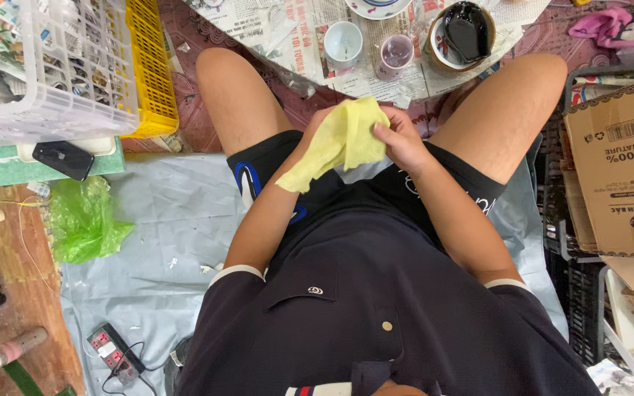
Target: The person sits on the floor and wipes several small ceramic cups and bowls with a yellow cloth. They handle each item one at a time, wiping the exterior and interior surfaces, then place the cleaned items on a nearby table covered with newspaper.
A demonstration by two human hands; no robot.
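- Yellow cloth (343, 143), one piece, sits bunched between both hands above the lap, its lower corner drooping toward the left forearm.
- Right hand (403, 139) has its fingers closed on the cloth's right edge, thumb pressing the fold.
- Left hand (315, 128) is mostly hidden behind the cloth; it seems to grip from underneath, though I cannot tell for sure.
- Cloth looks soft, light and limp, not slippery or fragile; any bunched edge should give a sound hold.
- Beyond the knees on newspaper (376, 77): one white cup (343, 42), one pinkish cup (395, 53), one bowl (464, 33) holding something dark.
- Farther left: one white basket (45, 66), one yellow basket (152, 70), one phone (63, 159), one green bag (82, 220).
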